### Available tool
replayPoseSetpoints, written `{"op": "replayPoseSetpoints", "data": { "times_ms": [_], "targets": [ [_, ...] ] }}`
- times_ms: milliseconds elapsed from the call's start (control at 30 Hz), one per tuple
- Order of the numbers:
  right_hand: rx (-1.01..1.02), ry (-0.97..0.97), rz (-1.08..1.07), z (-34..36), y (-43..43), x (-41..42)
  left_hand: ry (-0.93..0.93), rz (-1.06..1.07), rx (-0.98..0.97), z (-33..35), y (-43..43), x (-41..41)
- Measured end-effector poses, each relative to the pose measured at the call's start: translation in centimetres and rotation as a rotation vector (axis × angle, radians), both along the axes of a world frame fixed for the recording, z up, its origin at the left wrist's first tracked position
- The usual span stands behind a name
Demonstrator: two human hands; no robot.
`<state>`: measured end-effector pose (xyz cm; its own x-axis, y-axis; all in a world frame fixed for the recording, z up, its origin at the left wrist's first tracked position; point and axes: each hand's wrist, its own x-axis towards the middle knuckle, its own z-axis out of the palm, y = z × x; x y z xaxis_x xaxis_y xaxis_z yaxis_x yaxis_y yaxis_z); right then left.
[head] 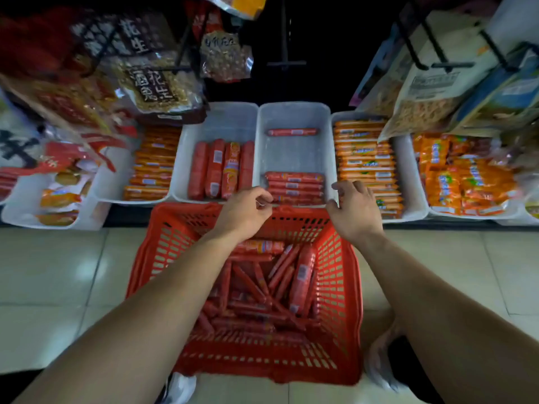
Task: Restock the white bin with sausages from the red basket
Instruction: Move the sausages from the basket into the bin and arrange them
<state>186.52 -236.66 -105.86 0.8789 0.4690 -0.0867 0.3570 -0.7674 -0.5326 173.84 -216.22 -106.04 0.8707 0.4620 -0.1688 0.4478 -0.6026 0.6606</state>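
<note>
From the left, my left hand (248, 212) hangs over the far rim of the red basket (151, 258), at the near edge of the white bin (294, 112). Its fingers are curled together, and I cannot tell if they pinch anything; I see no sausage in it. In the middle, the white bin holds a small stack of thin red sausages (294, 186) at its near end and one single sausage (292, 132) at its far end. Between them the bottom is bare, so I judge the restocking is only at the beginning. The red basket stands on the floor just before the shelf, and many loose sausages (256, 301) lie in it, so most of the work is left. At the right, my right hand (354, 211) is at the bin's near right corner, fingers spread and holding nothing.

My forearms cover part of the basket. The picture is blurred, so labels are not readable.
</note>
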Motion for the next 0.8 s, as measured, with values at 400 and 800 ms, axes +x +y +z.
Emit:
{"op": "replayPoseSetpoints", "data": {
  "times_ms": [400, 800],
  "targets": [
    [-0.250, 0.590, 0.100, -8.4, -2.1, -15.0, 0.485, 0.150, -0.149, -6.8, -3.9, -18.2],
    [-0.361, 0.636, -0.328, -16.1, 0.3, -16.0, 0.467, -0.087, 0.034, -15.2, -0.5, -8.4]
  ]
}}
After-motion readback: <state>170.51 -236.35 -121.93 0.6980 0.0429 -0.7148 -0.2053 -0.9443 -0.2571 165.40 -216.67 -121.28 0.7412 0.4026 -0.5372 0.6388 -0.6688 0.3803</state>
